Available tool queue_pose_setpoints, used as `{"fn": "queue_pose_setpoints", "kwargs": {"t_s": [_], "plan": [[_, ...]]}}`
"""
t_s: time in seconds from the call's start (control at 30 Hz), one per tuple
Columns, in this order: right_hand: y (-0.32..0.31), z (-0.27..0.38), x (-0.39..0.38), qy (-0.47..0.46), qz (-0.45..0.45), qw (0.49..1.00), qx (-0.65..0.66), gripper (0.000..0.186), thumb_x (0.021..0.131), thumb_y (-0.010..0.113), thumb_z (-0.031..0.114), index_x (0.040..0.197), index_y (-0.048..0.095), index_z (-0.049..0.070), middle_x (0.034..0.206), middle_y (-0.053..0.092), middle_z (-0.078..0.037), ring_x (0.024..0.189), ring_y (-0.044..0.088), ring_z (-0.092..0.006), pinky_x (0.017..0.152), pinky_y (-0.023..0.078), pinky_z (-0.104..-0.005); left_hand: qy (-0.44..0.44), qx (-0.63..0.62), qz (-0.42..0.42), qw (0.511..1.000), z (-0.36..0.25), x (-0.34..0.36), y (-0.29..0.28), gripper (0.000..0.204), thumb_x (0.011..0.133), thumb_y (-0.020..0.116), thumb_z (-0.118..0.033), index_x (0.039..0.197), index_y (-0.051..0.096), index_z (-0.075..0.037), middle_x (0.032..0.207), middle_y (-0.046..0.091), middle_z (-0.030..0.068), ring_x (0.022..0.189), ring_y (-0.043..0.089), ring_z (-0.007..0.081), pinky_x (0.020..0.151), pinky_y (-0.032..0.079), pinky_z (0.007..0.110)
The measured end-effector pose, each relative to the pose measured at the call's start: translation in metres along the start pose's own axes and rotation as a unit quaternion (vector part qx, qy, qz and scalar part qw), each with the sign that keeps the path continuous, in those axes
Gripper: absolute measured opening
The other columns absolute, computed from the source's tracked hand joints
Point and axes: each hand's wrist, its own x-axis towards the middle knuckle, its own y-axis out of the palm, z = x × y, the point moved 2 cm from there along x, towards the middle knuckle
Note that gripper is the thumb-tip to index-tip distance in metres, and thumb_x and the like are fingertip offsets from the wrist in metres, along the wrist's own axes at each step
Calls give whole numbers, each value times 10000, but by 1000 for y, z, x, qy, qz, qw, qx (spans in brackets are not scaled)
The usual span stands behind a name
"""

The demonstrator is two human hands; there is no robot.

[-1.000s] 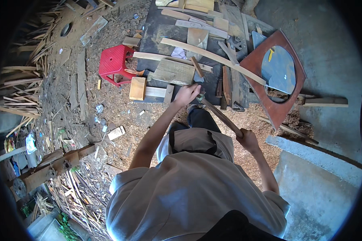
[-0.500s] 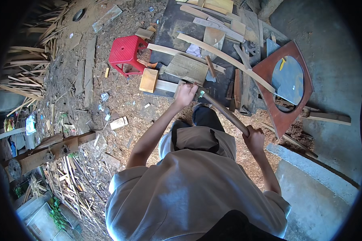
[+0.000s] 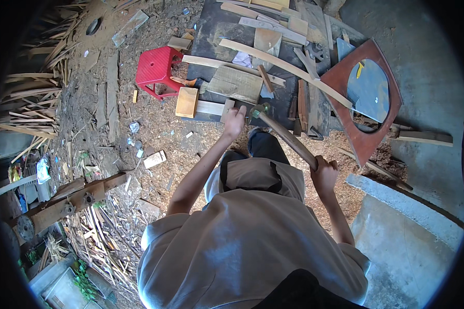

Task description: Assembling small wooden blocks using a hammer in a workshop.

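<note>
My right hand (image 3: 325, 176) is closed round the lower end of a long wooden handle (image 3: 290, 139), which slants up-left to a greenish hammer-like head (image 3: 259, 111) by the table's front edge. My left hand (image 3: 234, 122), fingers curled, is just left of that head, at a short grey-brown upright piece (image 3: 228, 108); what it holds is unclear. That piece crosses a pale strip (image 3: 207, 107) joined to a yellowish wooden block (image 3: 187, 101). Behind them lie a weathered board (image 3: 234, 82) and a brush-like tool with an orange handle (image 3: 183, 81).
A dark table (image 3: 203, 20) carries several long boards (image 3: 273, 62). A red stool (image 3: 154, 69) stands left of it. A reddish panel with an oval opening (image 3: 366, 144) leans at right beside a concrete ledge (image 3: 397, 203). Scrap wood (image 3: 36, 108) and a plank with metal discs (image 3: 72, 203) lie left.
The tool's head has come out from beside my left hand to just above and right of it, its greenish head showing more. My left hand's fingers have shifted slightly left, away from it.
</note>
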Motion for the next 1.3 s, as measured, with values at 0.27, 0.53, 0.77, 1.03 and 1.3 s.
{"fn": "queue_pose_setpoints", "kwargs": {"t_s": [0.27, 0.53, 0.77, 1.03, 1.3], "plan": [[3, 8, -3, 57, 33, 998, -2, 150, 703, 703, 119, 797, 589, 92, 607, 625, -100, 534, 591, -289, 662, 449, -365, 7, 2, -3, 1000, -14, -3, -1, 340, 954, 454, -222, 657, 501, -63, 479, 451, -4, 405, 433, 100, 384, 335, 286], [-1, 5, 0, 84, 73, 993, 39, 140, 702, 715, 148, 783, 622, 82, 617, 620, -132, 561, 599, -342, 586, 488, -439, 155, 124, -7, 980, -61, -8, -11, 455, 932, 464, -241, 583, 521, 45, 533, 513, 245, 522, 558, 406, 518, 424, 467], [-8, 6, 1, 107, 140, 975, 136, 158, 683, 709, 156, 813, 669, 77, 627, 624, -168, 609, 638, -342, 581, 519, -424, 323, 161, 40, 932, -79, -5, -29, 369, 934, 459, -165, 618, 524, 15, 557, 517, 229, 540, 546, 417, 532, 436, 480], [-12, -1, 9, 103, 223, 943, 227, 177, 688, 734, 159, 808, 666, 48, 640, 627, -160, 595, 631, -331, 565, 501, -390, 377, 149, 54, 913, -86, -1, -33, 367, 932, 466, -161, 607, 509, 6, 559, 514, 203, 554, 547, 396, 548, 441, 460], [-5, 2, 11, 161, 283, 907, 267, 230, 683, 768, 163, 842, 672, 26, 655, 639, -140, 585, 639, -254, 555, 483, -348, 368, 130, 35, 920, -98, 7, -32, 362, 932, 478, -164, 617, 522, 9, 570, 526, 201, 566, 558, 394, 554, 447, 456]]}}
